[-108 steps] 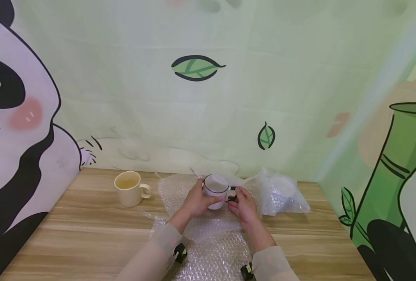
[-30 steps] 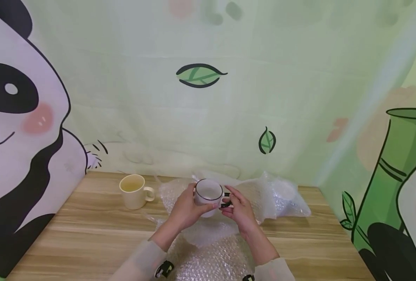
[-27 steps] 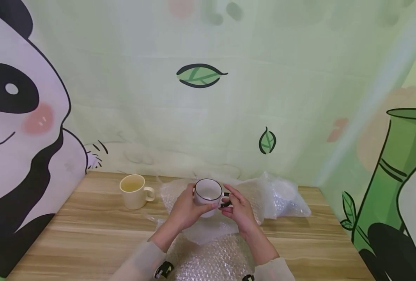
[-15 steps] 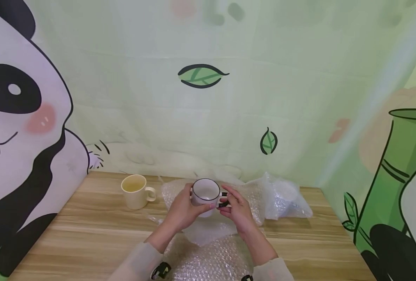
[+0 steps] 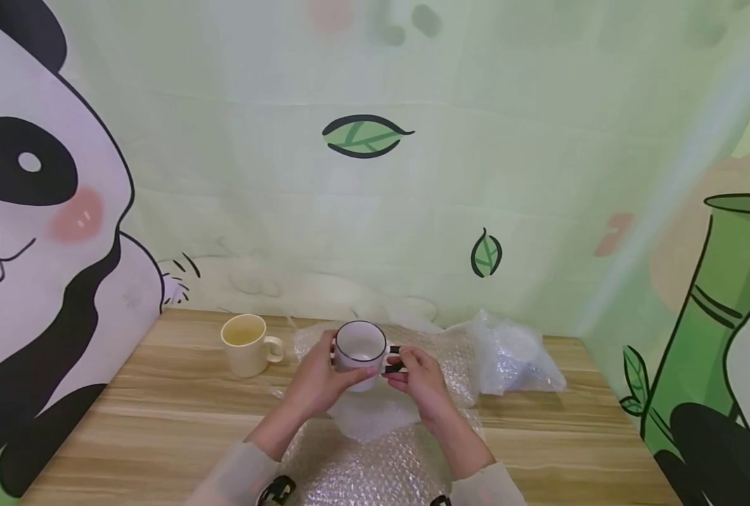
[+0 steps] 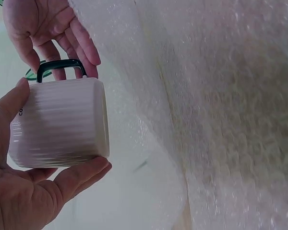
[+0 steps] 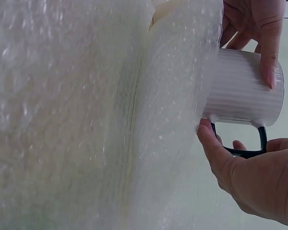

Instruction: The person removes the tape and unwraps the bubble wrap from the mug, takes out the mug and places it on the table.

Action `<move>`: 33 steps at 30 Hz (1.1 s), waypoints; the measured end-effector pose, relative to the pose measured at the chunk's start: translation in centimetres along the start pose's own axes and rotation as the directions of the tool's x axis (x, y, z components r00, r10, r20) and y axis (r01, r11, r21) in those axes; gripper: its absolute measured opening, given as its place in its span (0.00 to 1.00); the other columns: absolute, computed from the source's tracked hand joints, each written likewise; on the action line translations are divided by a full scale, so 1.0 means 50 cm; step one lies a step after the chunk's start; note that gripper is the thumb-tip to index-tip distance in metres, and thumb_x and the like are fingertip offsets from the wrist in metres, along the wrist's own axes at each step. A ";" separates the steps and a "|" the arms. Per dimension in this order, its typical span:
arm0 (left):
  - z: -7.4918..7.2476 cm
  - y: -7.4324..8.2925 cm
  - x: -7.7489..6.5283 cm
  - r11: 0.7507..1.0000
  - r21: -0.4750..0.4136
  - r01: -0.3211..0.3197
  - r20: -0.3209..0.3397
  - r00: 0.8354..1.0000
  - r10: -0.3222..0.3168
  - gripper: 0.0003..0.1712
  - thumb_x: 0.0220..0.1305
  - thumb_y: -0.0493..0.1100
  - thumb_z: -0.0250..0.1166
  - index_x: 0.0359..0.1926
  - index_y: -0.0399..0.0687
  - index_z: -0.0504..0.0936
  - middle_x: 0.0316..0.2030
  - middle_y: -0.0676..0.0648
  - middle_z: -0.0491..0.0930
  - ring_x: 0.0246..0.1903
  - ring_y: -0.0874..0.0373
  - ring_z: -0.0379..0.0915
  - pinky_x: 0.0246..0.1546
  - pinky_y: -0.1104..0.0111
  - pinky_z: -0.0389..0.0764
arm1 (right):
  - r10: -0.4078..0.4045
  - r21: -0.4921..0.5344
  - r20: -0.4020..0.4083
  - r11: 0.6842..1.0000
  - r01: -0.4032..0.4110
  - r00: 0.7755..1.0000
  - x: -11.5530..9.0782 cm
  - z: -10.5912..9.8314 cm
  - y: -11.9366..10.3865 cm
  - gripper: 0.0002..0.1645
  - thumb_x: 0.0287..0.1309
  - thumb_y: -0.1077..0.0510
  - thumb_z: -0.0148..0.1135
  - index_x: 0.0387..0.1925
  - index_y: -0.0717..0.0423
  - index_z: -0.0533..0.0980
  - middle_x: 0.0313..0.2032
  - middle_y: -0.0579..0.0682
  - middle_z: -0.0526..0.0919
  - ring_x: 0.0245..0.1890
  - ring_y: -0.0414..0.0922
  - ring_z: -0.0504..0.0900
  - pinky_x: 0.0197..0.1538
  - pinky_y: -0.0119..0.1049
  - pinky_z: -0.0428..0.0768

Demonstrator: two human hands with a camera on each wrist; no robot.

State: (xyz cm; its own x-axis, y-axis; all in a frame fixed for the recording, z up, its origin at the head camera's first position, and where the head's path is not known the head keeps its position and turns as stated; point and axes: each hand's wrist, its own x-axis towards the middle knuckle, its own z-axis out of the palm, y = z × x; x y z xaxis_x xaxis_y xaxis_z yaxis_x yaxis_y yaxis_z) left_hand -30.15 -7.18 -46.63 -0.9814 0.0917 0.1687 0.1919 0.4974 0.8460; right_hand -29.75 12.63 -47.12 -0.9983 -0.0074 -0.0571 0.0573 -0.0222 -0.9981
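A white ribbed mug (image 5: 362, 344) with a dark rim is held above the table, its opening tilted up. My left hand (image 5: 316, 376) grips its body, thumb across the near side. In the left wrist view, the left hand (image 6: 31, 191) lies around the mug (image 6: 62, 122), with small lettering partly under the fingers. My right hand (image 5: 420, 383) holds the black handle (image 5: 393, 358) with bent fingers. In the right wrist view the right hand (image 7: 261, 177) has its fingers about the handle (image 7: 263, 139). Bubble wrap (image 5: 375, 457) lies beneath, hiding part of the mug (image 7: 245, 88) there.
A cream mug (image 5: 244, 351) stands upright on the wooden table (image 5: 172, 414), left of my hands, its handle toward them. Behind them on the right sits a bubble-wrapped bundle (image 5: 516, 358). More bubble wrap spreads under and behind the hands. A printed cloth (image 5: 254, 176) hangs behind the table.
The mug and both hands have moved left, closer to the cream mug. The right fingers, straighter at the handle a second ago, are now more bent on it. The view has shifted slightly.
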 end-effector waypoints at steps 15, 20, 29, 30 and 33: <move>-0.050 -0.008 -0.019 0.997 -0.073 0.008 0.006 1.000 -0.007 0.52 0.54 0.56 0.81 0.73 0.46 0.66 0.63 0.38 0.78 0.61 0.38 0.78 0.58 0.48 0.83 | -0.012 0.004 0.063 1.000 0.012 0.998 -0.016 0.039 -0.012 0.23 0.81 0.56 0.45 0.58 0.74 0.72 0.53 0.70 0.81 0.45 0.52 0.89 0.57 0.47 0.86; -0.067 -0.015 -0.027 0.997 -0.073 0.007 -0.005 1.000 -0.008 0.52 0.53 0.55 0.81 0.74 0.46 0.66 0.63 0.37 0.78 0.59 0.38 0.80 0.55 0.52 0.85 | -0.016 0.009 0.071 1.000 0.015 0.997 -0.021 0.058 -0.016 0.23 0.81 0.56 0.45 0.58 0.74 0.72 0.53 0.69 0.82 0.45 0.52 0.89 0.57 0.47 0.86; -0.092 -0.019 -0.041 1.000 -0.016 0.016 -0.027 0.999 -0.016 0.52 0.53 0.60 0.80 0.71 0.45 0.66 0.61 0.37 0.79 0.61 0.35 0.78 0.55 0.50 0.85 | -0.008 0.003 0.060 1.000 0.008 0.998 -0.033 0.093 -0.024 0.23 0.81 0.55 0.45 0.57 0.72 0.73 0.52 0.67 0.82 0.46 0.55 0.89 0.56 0.46 0.87; -0.096 -0.020 -0.043 1.000 -0.015 0.019 -0.027 0.999 -0.019 0.51 0.54 0.60 0.80 0.71 0.45 0.66 0.62 0.37 0.79 0.61 0.34 0.78 0.55 0.49 0.85 | -0.008 0.002 0.060 1.000 0.008 0.998 -0.035 0.096 -0.025 0.23 0.81 0.55 0.45 0.57 0.72 0.73 0.52 0.67 0.82 0.46 0.55 0.89 0.56 0.46 0.87; -0.102 -0.020 -0.045 1.000 -0.021 0.023 -0.022 0.999 -0.023 0.50 0.54 0.59 0.80 0.71 0.45 0.66 0.62 0.38 0.78 0.62 0.34 0.77 0.55 0.50 0.85 | -0.011 -0.002 0.061 1.000 0.011 0.998 -0.039 0.104 -0.028 0.23 0.81 0.55 0.45 0.56 0.73 0.73 0.53 0.68 0.82 0.48 0.58 0.89 0.56 0.46 0.87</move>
State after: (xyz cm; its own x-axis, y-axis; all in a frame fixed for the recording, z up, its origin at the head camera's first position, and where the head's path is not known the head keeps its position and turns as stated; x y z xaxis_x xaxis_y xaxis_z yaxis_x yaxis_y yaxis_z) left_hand -28.11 -12.29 -45.29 -0.9853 0.0612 0.1598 0.1694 0.4810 0.8602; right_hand -27.86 7.49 -45.48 -0.9967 -0.0682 -0.0447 0.0463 -0.0207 -0.9987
